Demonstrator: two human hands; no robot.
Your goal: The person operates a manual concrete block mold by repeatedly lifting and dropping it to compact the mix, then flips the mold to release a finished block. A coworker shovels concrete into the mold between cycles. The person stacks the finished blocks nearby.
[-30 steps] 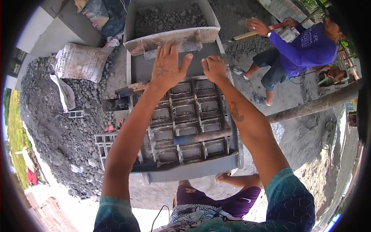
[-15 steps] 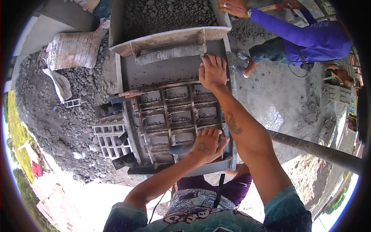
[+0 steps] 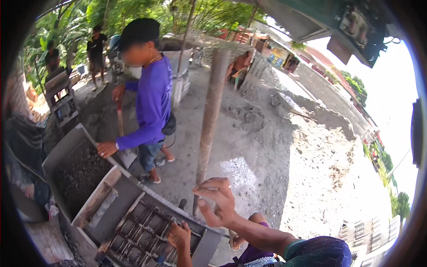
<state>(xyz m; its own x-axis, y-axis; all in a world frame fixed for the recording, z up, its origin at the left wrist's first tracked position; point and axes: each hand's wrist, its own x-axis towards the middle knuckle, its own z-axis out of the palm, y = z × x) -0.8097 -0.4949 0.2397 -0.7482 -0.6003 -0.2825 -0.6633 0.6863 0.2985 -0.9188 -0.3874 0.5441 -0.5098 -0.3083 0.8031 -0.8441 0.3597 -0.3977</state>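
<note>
A metal block mould [image 3: 141, 224] with a grid of rectangular openings lies at the lower left of the head view. My left hand [image 3: 179, 236] rests on the mould's right part, its fingers bent down; what they close on, if anything, is hidden. My right hand [image 3: 218, 204] is raised off the machine, fingers curved and thumb apart, with nothing seen between them. It is nearest to a long grey pole [image 3: 211, 107] that rises beside the machine. Whether it touches the pole I cannot tell.
A co-worker in a purple shirt [image 3: 153, 95] stands beyond the machine, one hand on the rim of a metal hopper [image 3: 82, 133] holding dark gravel, the other on a wooden handle [image 3: 120, 118]. A person sits farther back on a chair [image 3: 239, 73]. Stacked blocks [image 3: 369, 233] stand lower right.
The view has swung up and to the right. My right hand has left the machine's plate near the mould's far edge and lifted toward the pole. My left hand stays on the mould.
</note>
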